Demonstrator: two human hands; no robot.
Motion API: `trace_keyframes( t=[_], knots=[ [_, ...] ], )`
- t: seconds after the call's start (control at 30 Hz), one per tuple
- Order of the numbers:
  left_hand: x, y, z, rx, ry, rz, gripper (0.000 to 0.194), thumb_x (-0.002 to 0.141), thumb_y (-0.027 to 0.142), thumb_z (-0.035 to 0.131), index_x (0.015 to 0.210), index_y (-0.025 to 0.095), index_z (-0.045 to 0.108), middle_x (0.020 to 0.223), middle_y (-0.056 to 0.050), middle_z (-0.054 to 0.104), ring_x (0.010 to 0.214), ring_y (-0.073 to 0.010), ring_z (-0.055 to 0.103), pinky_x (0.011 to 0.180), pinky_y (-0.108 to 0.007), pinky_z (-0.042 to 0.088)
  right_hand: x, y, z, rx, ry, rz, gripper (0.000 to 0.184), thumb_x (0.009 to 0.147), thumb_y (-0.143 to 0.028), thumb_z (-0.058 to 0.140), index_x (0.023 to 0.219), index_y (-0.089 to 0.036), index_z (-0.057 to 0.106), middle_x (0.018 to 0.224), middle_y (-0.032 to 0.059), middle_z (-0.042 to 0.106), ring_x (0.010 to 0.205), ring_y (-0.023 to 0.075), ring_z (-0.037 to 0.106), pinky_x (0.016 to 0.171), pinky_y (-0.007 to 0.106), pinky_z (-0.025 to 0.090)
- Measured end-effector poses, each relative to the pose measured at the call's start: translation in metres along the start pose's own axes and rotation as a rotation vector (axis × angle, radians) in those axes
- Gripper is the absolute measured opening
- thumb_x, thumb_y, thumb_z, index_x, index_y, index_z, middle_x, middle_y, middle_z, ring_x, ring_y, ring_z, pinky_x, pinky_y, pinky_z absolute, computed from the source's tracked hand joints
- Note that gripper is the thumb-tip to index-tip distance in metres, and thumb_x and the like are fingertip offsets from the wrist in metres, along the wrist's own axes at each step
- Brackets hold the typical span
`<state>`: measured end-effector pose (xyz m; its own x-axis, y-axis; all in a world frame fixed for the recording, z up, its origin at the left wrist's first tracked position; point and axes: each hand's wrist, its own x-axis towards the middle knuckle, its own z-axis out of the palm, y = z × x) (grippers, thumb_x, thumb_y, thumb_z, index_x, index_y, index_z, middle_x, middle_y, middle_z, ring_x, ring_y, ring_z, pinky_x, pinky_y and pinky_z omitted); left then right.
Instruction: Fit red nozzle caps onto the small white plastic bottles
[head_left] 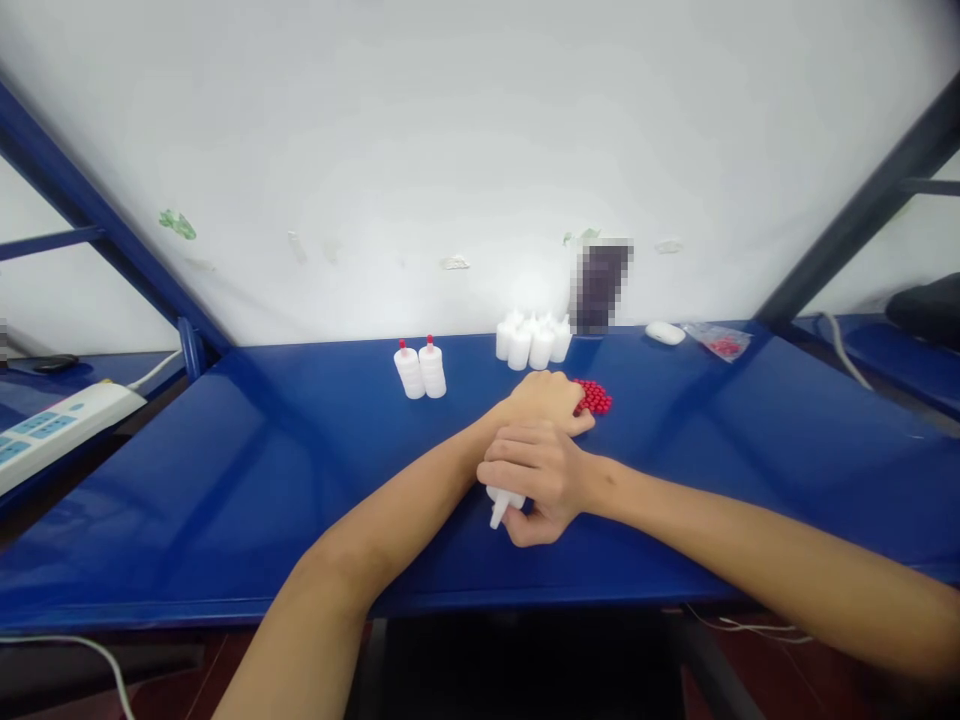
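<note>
My right hand [541, 478] wraps around a white squeeze bottle, tilted so that its bare nozzle [499, 510] points down and toward me. Most of that bottle is hidden by the fingers. Beyond it, my left hand [551, 398] reaches across to the edge of a pile of small red caps [595, 398]. Its fingers are bent down with thumb and forefinger close together; what lies between them is hidden. At the left stand two white bottles [420, 372] with red caps on their tips. A cluster of several white bottles without red caps [534, 342] stands behind my left hand.
Along the back of the blue table [247, 480] are a blurred dark upright object [600, 285], a white computer mouse [664, 333] and a clear bag with red pieces [721, 342]. A white power strip [64, 430] lies at far left. Blue metal posts flank the table.
</note>
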<state>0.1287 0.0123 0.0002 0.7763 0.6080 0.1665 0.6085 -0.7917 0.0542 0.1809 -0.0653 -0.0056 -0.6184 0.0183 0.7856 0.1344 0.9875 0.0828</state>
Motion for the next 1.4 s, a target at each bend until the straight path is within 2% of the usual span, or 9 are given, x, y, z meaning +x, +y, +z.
trace_keyframes(
  t=[0.1, 0.4, 0.53, 0.73, 1.17, 1.33, 1.4],
  knots=[
    [0.0, 0.001, -0.002, -0.016, -0.034, -0.013, 0.039, 0.087, 0.04, 0.048, 0.074, 0.014, 0.074, 0.064, -0.01, 0.067, 0.055, -0.0203, 0.06, 0.055, -0.032, 0.041, 0.002, -0.001, -0.001, 0.006, -0.005, -0.001, 0.02, 0.071, -0.02, 0.049, 0.088, -0.018, 0.058, 0.069, 0.0012, 0.06, 0.059, 0.015, 0.053, 0.053, 0.029, 0.043],
    [0.001, 0.002, -0.001, 0.013, -0.01, -0.025, 0.039, 0.087, 0.038, 0.047, 0.079, 0.013, 0.075, 0.072, -0.012, 0.069, 0.063, -0.0231, 0.064, 0.059, -0.033, 0.045, 0.005, -0.003, 0.004, -0.026, -0.029, -0.013, 0.016, 0.072, -0.022, 0.048, 0.084, -0.018, 0.058, 0.067, 0.0004, 0.057, 0.058, 0.0149, 0.052, 0.052, 0.029, 0.041],
    [-0.001, 0.0, 0.0, 0.019, -0.001, -0.012, 0.042, 0.089, 0.042, 0.045, 0.078, 0.014, 0.074, 0.07, -0.011, 0.068, 0.062, -0.0225, 0.064, 0.058, -0.032, 0.044, 0.006, -0.004, 0.007, -0.045, -0.028, -0.029, 0.014, 0.073, -0.023, 0.047, 0.079, -0.018, 0.058, 0.063, -0.0005, 0.053, 0.054, 0.014, 0.047, 0.051, 0.029, 0.037],
    [0.001, -0.004, 0.0, 0.009, 0.014, 0.004, 0.049, 0.093, 0.048, 0.04, 0.079, 0.014, 0.072, 0.074, -0.012, 0.069, 0.065, -0.0238, 0.065, 0.057, -0.032, 0.044, 0.01, -0.006, 0.005, -0.06, -0.004, -0.029, 0.016, 0.073, -0.022, 0.046, 0.079, -0.018, 0.06, 0.063, -0.0007, 0.053, 0.057, 0.014, 0.046, 0.052, 0.029, 0.038],
    [0.004, -0.007, -0.005, 0.049, -0.043, 0.023, 0.046, 0.098, 0.039, 0.036, 0.085, 0.013, 0.072, 0.083, -0.014, 0.072, 0.074, -0.0246, 0.069, 0.066, -0.032, 0.047, 0.011, -0.004, 0.005, -0.112, -0.004, -0.046, 0.019, 0.074, -0.023, 0.046, 0.083, -0.017, 0.062, 0.066, 0.0, 0.055, 0.059, 0.0143, 0.05, 0.054, 0.028, 0.039],
    [0.007, -0.01, 0.0, 0.016, -0.038, -0.001, 0.044, 0.097, 0.038, 0.037, 0.082, 0.013, 0.071, 0.08, -0.012, 0.07, 0.071, -0.0222, 0.067, 0.066, -0.031, 0.045, 0.012, -0.002, 0.005, -0.142, -0.157, -0.039, 0.021, 0.075, -0.025, 0.045, 0.086, -0.018, 0.062, 0.066, 0.0002, 0.054, 0.062, 0.0154, 0.053, 0.06, 0.029, 0.044],
    [0.006, -0.012, 0.002, -0.052, -0.005, -0.005, 0.044, 0.097, 0.039, 0.038, 0.076, 0.014, 0.068, 0.072, -0.008, 0.067, 0.065, -0.0185, 0.062, 0.063, -0.029, 0.041, 0.011, -0.001, 0.005, -0.133, -0.158, -0.031, 0.022, 0.076, -0.025, 0.044, 0.086, -0.018, 0.062, 0.066, 0.0001, 0.055, 0.062, 0.015, 0.053, 0.06, 0.029, 0.044]
  ],
)
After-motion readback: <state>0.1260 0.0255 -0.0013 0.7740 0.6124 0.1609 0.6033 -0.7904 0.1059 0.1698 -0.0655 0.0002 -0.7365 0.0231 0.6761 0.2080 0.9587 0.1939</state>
